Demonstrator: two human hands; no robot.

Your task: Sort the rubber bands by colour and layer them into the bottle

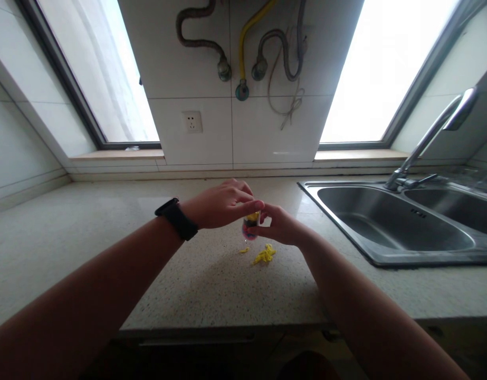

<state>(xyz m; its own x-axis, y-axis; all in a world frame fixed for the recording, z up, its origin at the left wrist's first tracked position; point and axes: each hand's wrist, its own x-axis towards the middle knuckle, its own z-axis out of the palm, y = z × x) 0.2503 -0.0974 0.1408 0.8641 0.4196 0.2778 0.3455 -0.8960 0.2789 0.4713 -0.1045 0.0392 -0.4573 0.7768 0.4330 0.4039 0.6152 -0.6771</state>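
Both my hands meet above the speckled countertop (108,248), a little left of the sink. My right hand (280,226) is closed around a small dark container (250,227) with yellow at its top. My left hand (223,203), with a black watch on the wrist, pinches at the container's top with thumb and fingers pressed together. A small heap of yellow strands (265,255) lies on the counter just below the hands, with one loose yellow bit (244,250) to its left.
A double steel sink (389,224) with a tall tap (433,132) fills the right side. Behind, a tiled wall carries a socket (191,122), hoses and a yellow pipe (247,37) between two bright windows. The counter's front edge runs near my forearms.
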